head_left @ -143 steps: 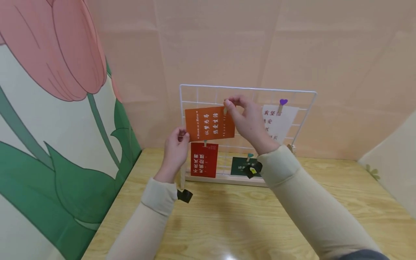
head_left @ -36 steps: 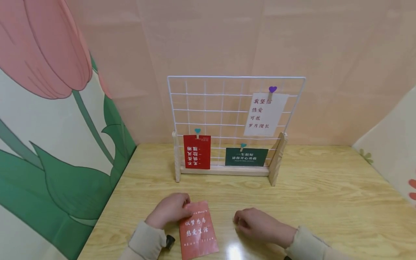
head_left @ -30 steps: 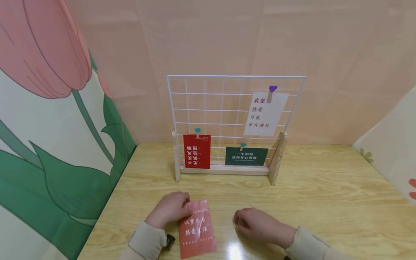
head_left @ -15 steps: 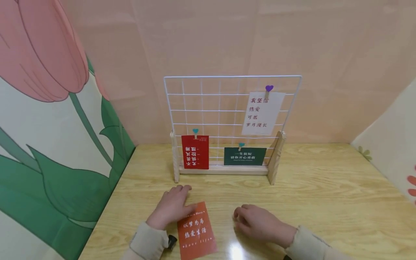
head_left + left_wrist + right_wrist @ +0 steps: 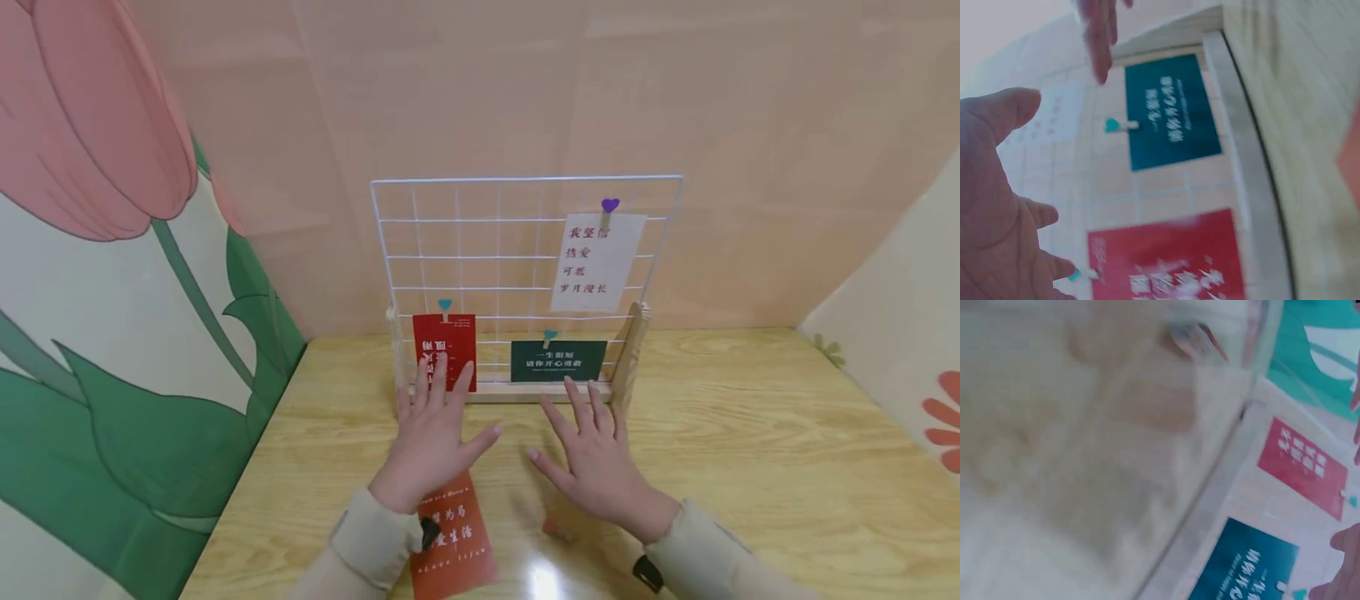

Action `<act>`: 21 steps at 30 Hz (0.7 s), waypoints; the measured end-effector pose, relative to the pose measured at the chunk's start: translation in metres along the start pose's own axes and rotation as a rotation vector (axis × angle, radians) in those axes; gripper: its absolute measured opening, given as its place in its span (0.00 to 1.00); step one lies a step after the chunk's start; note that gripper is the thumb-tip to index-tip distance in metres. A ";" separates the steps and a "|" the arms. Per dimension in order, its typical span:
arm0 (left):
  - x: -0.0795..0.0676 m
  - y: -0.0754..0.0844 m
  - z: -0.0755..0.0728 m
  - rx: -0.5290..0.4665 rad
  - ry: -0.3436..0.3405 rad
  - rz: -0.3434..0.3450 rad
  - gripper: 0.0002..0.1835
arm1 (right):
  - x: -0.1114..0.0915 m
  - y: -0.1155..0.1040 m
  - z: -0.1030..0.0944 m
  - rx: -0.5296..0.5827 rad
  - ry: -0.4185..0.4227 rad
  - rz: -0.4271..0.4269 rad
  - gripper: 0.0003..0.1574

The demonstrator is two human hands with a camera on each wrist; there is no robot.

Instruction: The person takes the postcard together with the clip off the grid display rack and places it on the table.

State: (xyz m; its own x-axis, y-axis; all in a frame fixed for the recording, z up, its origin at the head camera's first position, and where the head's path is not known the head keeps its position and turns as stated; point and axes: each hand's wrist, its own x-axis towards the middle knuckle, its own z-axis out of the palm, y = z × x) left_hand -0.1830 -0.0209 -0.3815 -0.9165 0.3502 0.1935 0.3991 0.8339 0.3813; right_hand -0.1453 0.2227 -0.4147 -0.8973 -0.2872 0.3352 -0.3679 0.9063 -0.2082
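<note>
Both hands are raised with fingers spread and nothing in them. My left hand [image 5: 427, 446] hovers before the stand, its fingers overlapping the red card [image 5: 461, 337] in the head view. Under its wrist an orange card [image 5: 453, 558] with white writing lies flat on the table. My right hand [image 5: 600, 462] points toward the dark green card [image 5: 558, 362] low on the grid. Close below its thumb a small blurred orange piece [image 5: 551, 527] lies on the table. In the left wrist view the green card [image 5: 1172, 112] shows with a teal heart clip [image 5: 1119, 125].
A white wire grid [image 5: 480, 257] stands in a wooden base [image 5: 540, 395]. A white card [image 5: 600, 267] hangs at its upper right from a purple heart clip [image 5: 610, 206]. Tulip-printed cloth [image 5: 187, 450] borders the table on the left.
Earlier both hands held the orange card, with a clip, up at the grid. It then lay on the table under my left hand. Since then both hands have lifted and spread forward.
</note>
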 end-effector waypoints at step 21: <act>0.033 0.058 -0.027 0.096 0.059 0.056 0.49 | 0.043 0.011 -0.055 0.069 0.020 0.152 0.46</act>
State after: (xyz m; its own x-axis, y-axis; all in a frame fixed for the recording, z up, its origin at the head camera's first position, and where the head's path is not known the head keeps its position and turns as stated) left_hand -0.1893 0.0278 -0.3282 -0.8885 0.3738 0.2663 0.4424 0.8519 0.2803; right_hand -0.1745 0.2369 -0.3519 -0.9391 -0.1416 0.3130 -0.2447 0.9151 -0.3204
